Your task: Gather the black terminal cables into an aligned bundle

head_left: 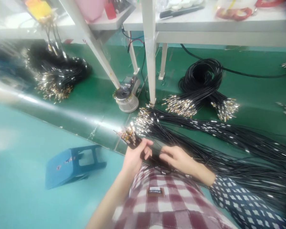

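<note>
On the teal floor at the far left stands a blue plastic step stool (73, 165), well apart from the work. Beyond it, on the green conveyor belt (95, 105), lies a coiled hank of black cables (59, 74) with brass-coloured tips. To the right, a round white desktop device (127, 97) sits near the foot of a white table leg (150, 57).

At centre, the left hand (135, 156) is clenched around a bundle of thin black cables (157, 158), gripping just behind the gold-coloured metal plugs (128, 136). The plugs fan out up and to the left of the knuckles, over the belt's near edge. The bundle's long axis runs from the plugs through both hands, then rightward along the belt.

The right hand (178, 159) lies just beside the left, on the cable side. Its fingers point toward the left hand and rest on the strands. It cannot be told whether they clamp or merely touch. The left hand is therefore the nearer to the plug end.

Below both hands is a red-and-white checked cloth (166, 203). Further right are a second coiled hank (200, 81) and a long loose spread of black cables (240, 143).
</note>
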The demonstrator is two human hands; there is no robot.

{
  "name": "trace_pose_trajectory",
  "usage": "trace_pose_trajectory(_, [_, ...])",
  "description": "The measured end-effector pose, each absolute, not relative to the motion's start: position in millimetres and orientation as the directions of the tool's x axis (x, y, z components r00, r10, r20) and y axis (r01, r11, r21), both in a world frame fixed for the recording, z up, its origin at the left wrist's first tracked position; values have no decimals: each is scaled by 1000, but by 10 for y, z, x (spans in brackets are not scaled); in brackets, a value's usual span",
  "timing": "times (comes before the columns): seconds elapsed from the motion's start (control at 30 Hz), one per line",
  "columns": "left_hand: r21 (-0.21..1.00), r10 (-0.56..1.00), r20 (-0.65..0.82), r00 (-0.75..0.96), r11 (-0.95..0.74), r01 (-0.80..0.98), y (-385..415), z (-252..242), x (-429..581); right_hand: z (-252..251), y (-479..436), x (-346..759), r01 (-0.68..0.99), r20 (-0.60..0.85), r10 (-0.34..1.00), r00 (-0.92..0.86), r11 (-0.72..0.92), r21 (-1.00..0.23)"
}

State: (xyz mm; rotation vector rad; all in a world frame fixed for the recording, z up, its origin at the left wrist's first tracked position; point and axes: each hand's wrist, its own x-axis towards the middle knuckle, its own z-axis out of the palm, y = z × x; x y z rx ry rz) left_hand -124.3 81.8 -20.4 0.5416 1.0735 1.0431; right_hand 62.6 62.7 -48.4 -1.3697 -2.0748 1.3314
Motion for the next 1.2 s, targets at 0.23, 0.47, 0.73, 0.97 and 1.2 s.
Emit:
trace_pose_trajectory(0.23, [773,915,-271,298,392,-499,754,50,-1252,-652,436,1309,469,-119,825,-552,189,-863])
trace_pose_trajectory(0.47, [826,915,-382,131,402,-395,793,-359,-1493,-746,720,1117,542,-286,819,-498,37,-839])
trace_pose_trajectory(0.73, [750,910,-377,172,409,-519,685,-373,-1396,-1233,1434,121,726,-470,849,-243,-162,-668])
trace_pose_trajectory(0.97, [741,888,-461,5,388,-548,724,-464,-1358,-814,1074,470,494,-349,830,-434,-104,-863])
trace_pose_trajectory(1.2, [755,893,-434,120,433,-492,864,-311,-1233,-499,760,687,318,-258,830,-494,-103,-942])
